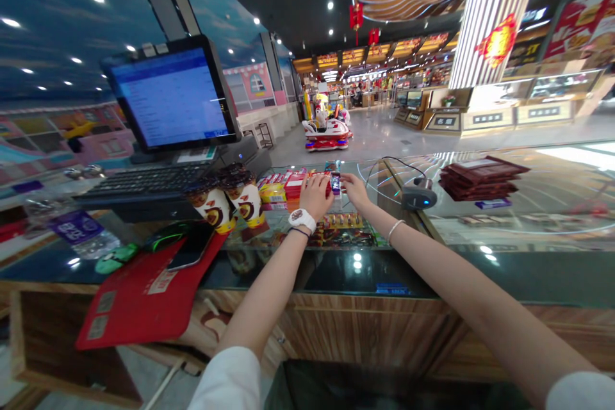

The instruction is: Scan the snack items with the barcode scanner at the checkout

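Note:
My left hand [316, 196] lies over a row of small red packets [294, 187] on the glass counter, its fingers curled onto them. A small purple packet [336, 183] stands upright at the right end of that row. My right hand [354, 192] holds its right edge between the fingertips, close to my left thumb. Yellow and pink packets [271, 192] sit left of the red ones. Beneath the glass show several small wrapped goods [346, 227]. What lies under my left palm is hidden.
A monitor [173, 99] and keyboard [144, 182] stand left, with two printed cups [246, 202] nearby. A phone [192, 248] lies on a red mat [144, 301], beside a bottle [81, 230]. To the right are a scanner [419, 196] and stacked brown packets [480, 176].

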Tool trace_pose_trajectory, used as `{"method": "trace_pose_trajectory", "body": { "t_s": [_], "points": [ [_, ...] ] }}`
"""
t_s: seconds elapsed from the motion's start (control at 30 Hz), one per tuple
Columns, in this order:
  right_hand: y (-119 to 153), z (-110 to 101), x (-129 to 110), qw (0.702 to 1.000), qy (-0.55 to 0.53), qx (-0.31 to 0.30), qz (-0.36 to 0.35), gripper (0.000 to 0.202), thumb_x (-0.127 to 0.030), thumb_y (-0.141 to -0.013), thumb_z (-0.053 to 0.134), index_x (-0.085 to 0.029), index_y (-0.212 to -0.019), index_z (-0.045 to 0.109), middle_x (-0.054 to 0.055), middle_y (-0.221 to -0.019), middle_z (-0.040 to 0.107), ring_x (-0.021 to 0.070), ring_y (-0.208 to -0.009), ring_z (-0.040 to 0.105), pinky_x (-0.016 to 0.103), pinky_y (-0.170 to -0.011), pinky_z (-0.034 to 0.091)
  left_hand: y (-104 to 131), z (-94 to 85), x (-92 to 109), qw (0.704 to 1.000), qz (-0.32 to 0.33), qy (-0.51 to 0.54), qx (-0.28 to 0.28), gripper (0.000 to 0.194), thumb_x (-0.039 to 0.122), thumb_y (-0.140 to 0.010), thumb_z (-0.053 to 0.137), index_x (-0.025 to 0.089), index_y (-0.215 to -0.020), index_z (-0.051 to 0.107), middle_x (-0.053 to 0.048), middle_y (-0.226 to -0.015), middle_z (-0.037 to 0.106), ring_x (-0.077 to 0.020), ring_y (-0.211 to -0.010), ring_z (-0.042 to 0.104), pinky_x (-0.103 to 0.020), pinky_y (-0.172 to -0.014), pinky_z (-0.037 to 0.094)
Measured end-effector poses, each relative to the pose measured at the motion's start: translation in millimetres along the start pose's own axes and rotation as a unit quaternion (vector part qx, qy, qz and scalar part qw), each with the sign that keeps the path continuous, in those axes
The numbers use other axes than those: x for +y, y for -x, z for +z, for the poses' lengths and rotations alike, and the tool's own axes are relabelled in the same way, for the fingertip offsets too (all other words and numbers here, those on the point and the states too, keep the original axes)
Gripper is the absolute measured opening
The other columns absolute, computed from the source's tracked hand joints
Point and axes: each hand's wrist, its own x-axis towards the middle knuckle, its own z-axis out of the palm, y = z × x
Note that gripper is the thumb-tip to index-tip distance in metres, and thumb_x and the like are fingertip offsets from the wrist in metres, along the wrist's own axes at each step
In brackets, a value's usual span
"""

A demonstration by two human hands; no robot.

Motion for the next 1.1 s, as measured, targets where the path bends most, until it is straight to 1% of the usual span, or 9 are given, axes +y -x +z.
{"method": "trace_pose_trajectory", "body": {
  "t_s": [0.1,0.23,0.43,0.53,0.73,0.9,1.0,1.1],
  "points": [
    [1.0,0.3,0.4,1.000,-0.003,-0.002,-0.006,0.030,-0.010,-0.072,0.049,-0.022,-0.095,0.063,0.001,-0.098,0.070,0.0128,-0.081,0.065,0.030,-0.080,0.056,0.1,-0.2,-0.1,1.000,-0.001,-0.001,-0.001,0.041,0.026,-0.088,0.053,0.020,-0.128,0.058,-0.008,-0.134,0.062,-0.0256,-0.130,0.052,-0.049,-0.122,0.026],
    [2.0,0.9,2.0,1.000,-0.003,-0.004,-0.015,0.030,-0.009,-0.070,0.048,-0.021,-0.094,0.062,0.002,-0.097,0.069,0.0138,-0.081,0.065,0.031,-0.081,0.055,0.2,-0.6,0.3,1.000,-0.002,-0.002,-0.003,0.041,0.026,-0.088,0.052,0.020,-0.129,0.058,-0.009,-0.134,0.062,-0.0256,-0.130,0.052,-0.049,-0.123,0.024],
    [2.0,-1.1,3.7,0.999,0.030,0.027,-0.037,0.031,-0.010,-0.069,0.050,-0.023,-0.095,0.060,-0.001,-0.092,0.068,0.0148,-0.086,0.064,0.034,-0.087,0.053,0.3,-0.8,0.7,1.000,0.001,0.006,0.004,0.040,0.026,-0.088,0.053,0.022,-0.128,0.059,-0.008,-0.134,0.062,-0.0261,-0.129,0.052,-0.050,-0.122,0.026],
    [4.2,-2.4,1.5,0.998,0.035,0.029,-0.046,0.031,-0.009,-0.068,0.050,-0.023,-0.094,0.060,0.000,-0.092,0.069,0.0155,-0.088,0.064,0.033,-0.088,0.052,0.7,-1.5,1.0,1.000,0.005,0.007,0.004,0.040,0.026,-0.088,0.054,0.022,-0.128,0.059,-0.008,-0.133,0.062,-0.0261,-0.129,0.052,-0.050,-0.122,0.026],
    [12.5,-3.7,-6.3,0.997,0.046,-0.011,-0.056,0.035,-0.004,-0.063,0.052,-0.022,-0.091,0.063,-0.001,-0.094,0.070,0.0135,-0.077,0.065,0.034,-0.088,0.054,0.8,-2.1,2.2,1.000,0.014,0.003,-0.006,0.035,0.026,-0.088,0.055,0.023,-0.122,0.063,-0.008,-0.132,0.063,-0.0260,-0.128,0.052,-0.051,-0.123,0.025],
    [18.4,-7.5,-11.5,0.989,0.102,-0.046,-0.093,0.033,-0.001,-0.059,0.054,-0.022,-0.082,0.065,0.001,-0.100,0.070,0.0152,-0.084,0.067,0.036,-0.092,0.054,0.2,-2.2,2.0,1.000,0.021,0.000,-0.005,0.034,0.025,-0.088,0.055,0.024,-0.121,0.064,-0.007,-0.132,0.063,-0.0254,-0.129,0.052,-0.051,-0.123,0.024],
    [20.4,-10.4,-13.9,0.984,0.108,-0.059,-0.124,0.035,0.000,-0.059,0.056,-0.023,-0.082,0.067,0.000,-0.094,0.071,0.0170,-0.091,0.067,0.038,-0.097,0.052,0.1,-3.1,2.0,1.000,0.027,0.000,-0.009,0.035,0.024,-0.087,0.056,0.023,-0.121,0.063,-0.008,-0.131,0.063,-0.0251,-0.129,0.051,-0.049,-0.124,0.023],
    [20.8,-11.9,-14.9,0.983,0.099,-0.077,-0.133,0.037,0.001,-0.061,0.055,-0.023,-0.087,0.066,-0.001,-0.092,0.071,0.0170,-0.093,0.067,0.038,-0.099,0.051,0.2,-3.4,2.2,1.000,0.026,0.001,-0.010,0.033,0.023,-0.087,0.056,0.022,-0.119,0.063,-0.007,-0.131,0.063,-0.0250,-0.129,0.052,-0.049,-0.125,0.022]
  ]
}}
